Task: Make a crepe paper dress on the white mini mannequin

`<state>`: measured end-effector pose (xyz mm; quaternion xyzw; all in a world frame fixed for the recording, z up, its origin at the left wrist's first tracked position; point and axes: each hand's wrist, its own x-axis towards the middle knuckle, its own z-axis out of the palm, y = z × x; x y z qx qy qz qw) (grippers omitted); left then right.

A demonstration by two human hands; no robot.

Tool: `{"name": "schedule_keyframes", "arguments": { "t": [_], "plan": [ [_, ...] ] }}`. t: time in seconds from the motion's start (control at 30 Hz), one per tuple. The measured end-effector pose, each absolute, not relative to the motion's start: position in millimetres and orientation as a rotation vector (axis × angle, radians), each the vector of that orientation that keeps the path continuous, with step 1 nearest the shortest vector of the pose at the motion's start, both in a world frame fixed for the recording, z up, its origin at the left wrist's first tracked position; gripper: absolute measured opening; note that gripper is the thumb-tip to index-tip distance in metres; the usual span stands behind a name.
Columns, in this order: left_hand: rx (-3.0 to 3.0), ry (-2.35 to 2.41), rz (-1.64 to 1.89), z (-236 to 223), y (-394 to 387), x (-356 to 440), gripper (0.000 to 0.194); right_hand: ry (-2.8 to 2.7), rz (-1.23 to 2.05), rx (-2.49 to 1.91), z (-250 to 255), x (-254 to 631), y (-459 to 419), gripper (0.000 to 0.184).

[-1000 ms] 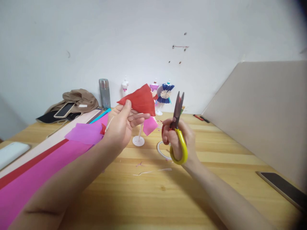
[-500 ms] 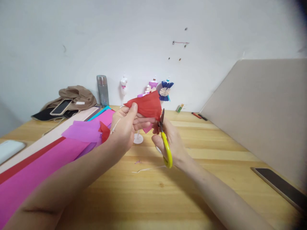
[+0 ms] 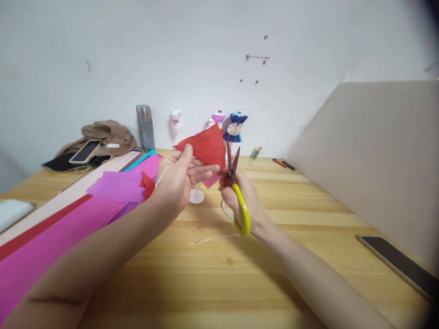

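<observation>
My left hand (image 3: pixel 180 176) pinches a piece of red crepe paper (image 3: pixel 206 145) between thumb and fingers. The paper is folded into a fan shape, its pointed end to the left and its wide edge to the right. My right hand (image 3: pixel 245 194) is closed around yellow-handled scissors (image 3: pixel 243 214), with the blades parted and pointing up beside the paper's right edge. Behind my hands stand small mannequin figures, one in a dark blue pleated paper dress (image 3: pixel 235 128), one in a purple top (image 3: pixel 218 118) and a white one (image 3: pixel 175 119).
Coloured paper sheets (image 3: pixel 68 228) lie on the left of the wooden table (image 3: pixel 219 292). Behind them are a thermos (image 3: pixel 145 128), a brown cloth (image 3: pixel 113 132) and a phone (image 3: pixel 85 151). Another phone (image 3: pixel 394 262) rests at the right. Thin white strips (image 3: pixel 202 241) lie in front.
The scissors' blades have opened apart and moved slightly clear of the red paper's right edge. The paper remains in my left hand, tilted a little differently.
</observation>
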<state>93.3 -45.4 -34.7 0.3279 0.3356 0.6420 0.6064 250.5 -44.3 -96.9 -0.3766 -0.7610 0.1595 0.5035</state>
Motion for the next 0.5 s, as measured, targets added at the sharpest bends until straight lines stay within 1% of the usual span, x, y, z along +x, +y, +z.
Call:
{"name": "schedule_keyframes", "arguments": {
  "t": [0.23, 0.33, 0.5],
  "plan": [
    [0.758, 0.82, 1.508, -36.1, -44.9, 95.4, 0.026, -1.879, 0.377, -0.864, -97.7, 245.6, -43.2, 0.047],
    [0.772, 0.844, 1.508, -34.4, -46.2, 96.4, 0.028, -1.879, 0.378, -0.85, -99.0, 246.9, -43.0, 0.044],
    [0.773, 0.819, 1.487, -36.5, -44.3, 94.9, 0.025, -1.878, 0.41, -0.866, -104.1, 248.4, -41.8, 0.036]
  ]
}}
